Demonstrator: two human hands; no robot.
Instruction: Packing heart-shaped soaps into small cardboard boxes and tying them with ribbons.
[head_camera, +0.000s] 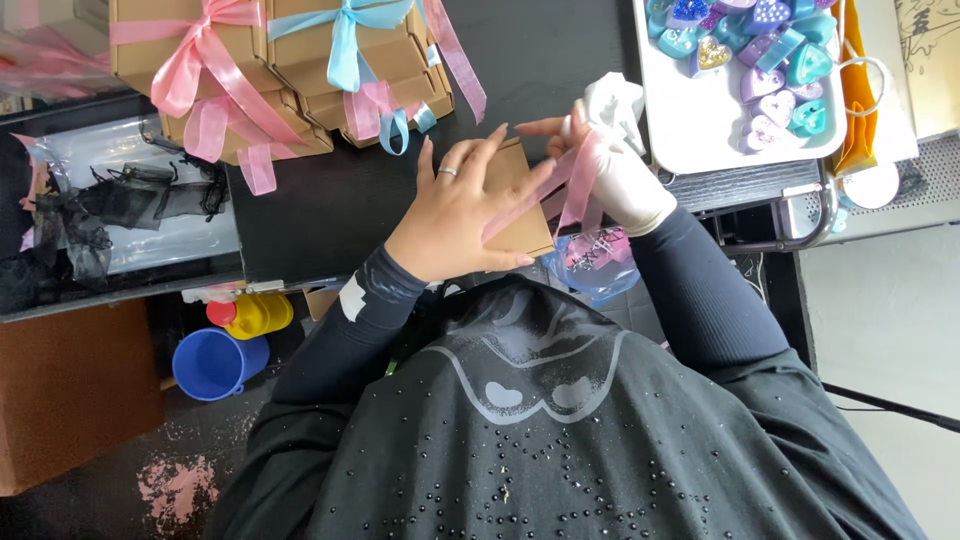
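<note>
1. Left hand (455, 215): bare, ring on one finger, spread flat over the top of a small brown box (520, 200), fingers splayed and pressing down, thumb tip at the box's near edge.
2. Box: on the black table (330, 200) at its near edge, just in front of the body, mostly covered by the left hand.
3. Right hand (625, 170): in a white glove, fingers pinched shut on a pink ribbon (575, 185) just right of the box.
4. Ribbon: running from the pinch across the box and under the left fingers.
5. Clear bag (595, 260): blue-tinted, below the box, at the table edge.
6. Far left: stacked brown boxes (300, 60) tied with pink and blue bows.
7. Far right: white tray (700, 140) of heart-shaped pieces (765, 60) in purple and teal.
8. Left side: black mesh pouches (120, 205) on a clear sheet.
9. On the floor: blue cup (215, 362).
</note>
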